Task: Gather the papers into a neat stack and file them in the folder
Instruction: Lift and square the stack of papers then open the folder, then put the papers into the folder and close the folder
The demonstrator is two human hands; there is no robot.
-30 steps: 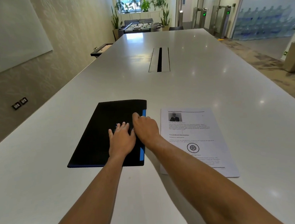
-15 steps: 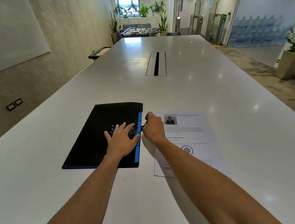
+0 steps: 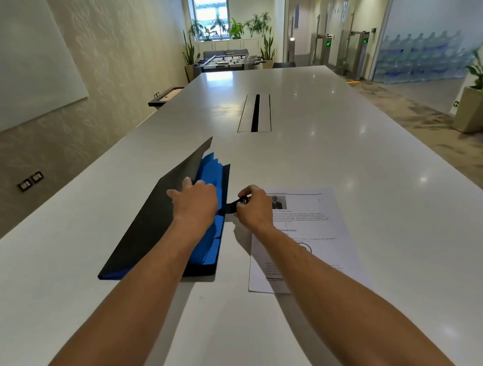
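A black folder (image 3: 143,231) with blue inner dividers (image 3: 212,170) lies on the white table, its front cover lifted at the right edge. My left hand (image 3: 197,202) grips that cover's edge, fingers tucked under it. My right hand (image 3: 252,206) pinches the folder's black closure strap (image 3: 232,206), pulled out to the right. A stack of printed papers (image 3: 311,235), with a small photo at the top, lies flat just right of the folder, partly under my right forearm.
The long white table (image 3: 347,151) has a cable slot (image 3: 255,112) in its middle, beyond the folder. A whiteboard hangs on the left wall. Planters, a foosball table and turnstiles stand far off.
The folder was shut with my left hand flat on it. Now my right hand has pulled the strap loose and my left hand has raised the cover, showing the blue dividers.
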